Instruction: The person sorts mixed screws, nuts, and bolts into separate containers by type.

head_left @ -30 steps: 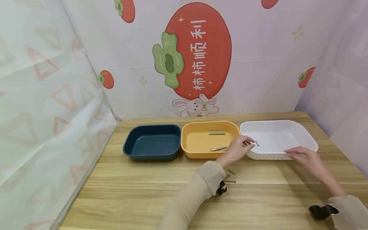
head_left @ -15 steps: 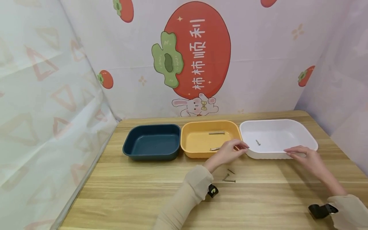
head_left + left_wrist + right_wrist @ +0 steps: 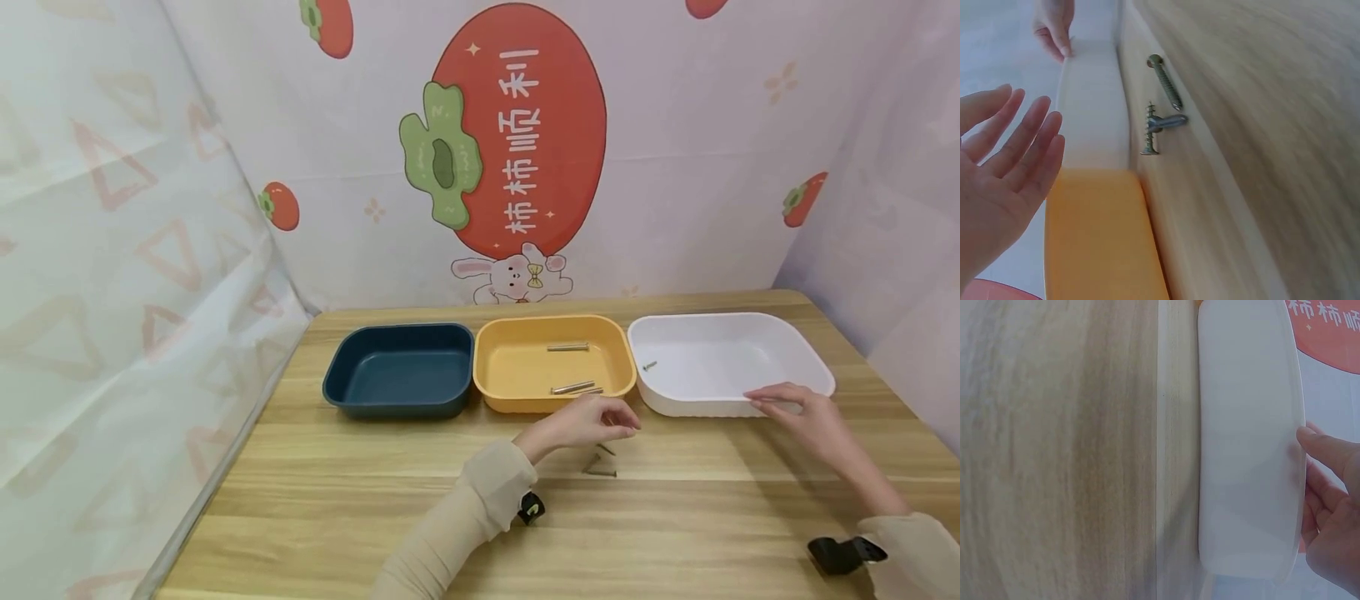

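My left hand (image 3: 587,422), fingers loosely bent and holding nothing, hovers in front of the yellow tray (image 3: 517,405), just above several screws (image 3: 600,473) on the table. The left wrist view shows its spread fingers and these screws: one screw (image 3: 1165,82) lies apart, while an upright-looking screw (image 3: 1149,134) overlaps another. My right hand (image 3: 802,417) pinches the front rim of the white tray (image 3: 705,407); in the right wrist view its thumb (image 3: 1322,449) is on the outer side, fingers behind the rim. A small screw (image 3: 649,365) lies at the left inside the white tray.
Several long bolts (image 3: 572,387) lie in the yellow tray. An unfilled dark blue tray (image 3: 401,411) stands at its left. The three trays form a row along the back of the wooden table (image 3: 337,500), before a printed cloth backdrop (image 3: 675,208).
My left hand has drawn back from the white tray, moving left and toward me over the loose screws. The screw in the white tray has shifted left. My right hand stays at the rim.
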Tool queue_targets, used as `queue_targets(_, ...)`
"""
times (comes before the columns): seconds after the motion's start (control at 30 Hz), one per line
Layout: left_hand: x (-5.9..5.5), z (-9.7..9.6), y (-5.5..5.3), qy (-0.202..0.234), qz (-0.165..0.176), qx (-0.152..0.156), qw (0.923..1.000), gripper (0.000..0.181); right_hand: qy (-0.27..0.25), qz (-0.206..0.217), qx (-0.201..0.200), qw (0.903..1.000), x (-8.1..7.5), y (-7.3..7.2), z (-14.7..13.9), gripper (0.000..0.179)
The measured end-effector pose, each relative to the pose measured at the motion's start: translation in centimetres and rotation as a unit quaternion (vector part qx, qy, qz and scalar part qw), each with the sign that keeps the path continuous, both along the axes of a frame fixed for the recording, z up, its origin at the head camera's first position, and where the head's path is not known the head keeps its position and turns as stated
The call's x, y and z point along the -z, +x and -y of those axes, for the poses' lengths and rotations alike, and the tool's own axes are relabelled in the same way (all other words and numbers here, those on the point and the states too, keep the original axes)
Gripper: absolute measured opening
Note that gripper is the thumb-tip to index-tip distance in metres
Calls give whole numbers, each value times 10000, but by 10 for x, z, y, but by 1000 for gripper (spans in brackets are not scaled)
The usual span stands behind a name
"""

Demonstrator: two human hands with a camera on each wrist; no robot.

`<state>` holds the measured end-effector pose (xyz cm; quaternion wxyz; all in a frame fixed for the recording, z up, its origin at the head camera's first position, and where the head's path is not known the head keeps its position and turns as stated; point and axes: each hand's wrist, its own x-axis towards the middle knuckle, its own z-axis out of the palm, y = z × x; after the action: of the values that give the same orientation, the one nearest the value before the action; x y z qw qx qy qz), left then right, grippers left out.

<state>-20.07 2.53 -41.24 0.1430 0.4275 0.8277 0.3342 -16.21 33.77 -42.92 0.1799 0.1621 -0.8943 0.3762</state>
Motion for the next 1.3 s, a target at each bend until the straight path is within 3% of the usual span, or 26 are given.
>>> queue_targets(0.27,4,7,1,-660,-117,277,9974,17,-41,-67,-26,10000,0,0,1,11)
queue_targets(0.53,9,12,-1,-1115,-393,228,9927,14,-54,-142,-61,9999,0,0,0,11)
queue_targets(1.3,20,17,-10,-1387,-431,189,9892,20,-23,37,4,10000,1,0,-2,12)
